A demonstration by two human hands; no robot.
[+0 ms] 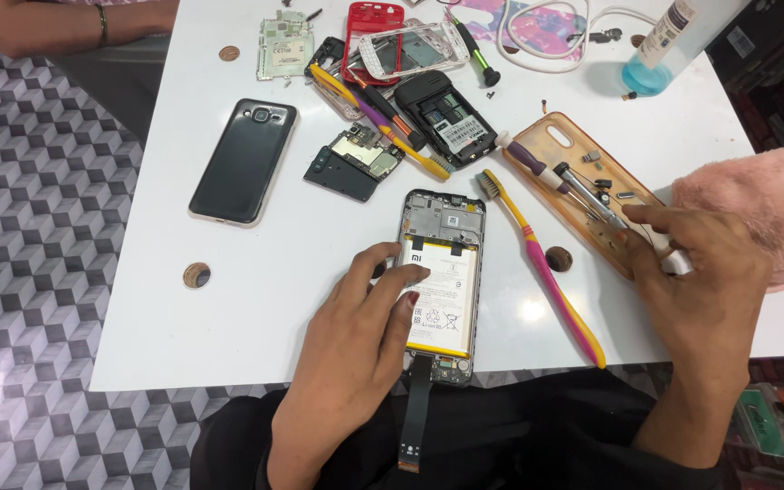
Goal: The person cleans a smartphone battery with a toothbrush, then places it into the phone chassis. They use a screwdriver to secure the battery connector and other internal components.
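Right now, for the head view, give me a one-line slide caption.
Left hand steadies an opened phone on its battery; right hand reaches into an orange case of small parts.

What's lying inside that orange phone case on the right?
Inside the orange phone case lie a purple-handled screwdriver and a few small loose parts. The right hand covers its near end.

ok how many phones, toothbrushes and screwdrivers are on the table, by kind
Phones or phone bodies: 3, the opened phone under the left hand, a black phone, a small black handset
Toothbrushes: 2, pink and yellow
Screwdrivers: 2, purple and green
Total: 7
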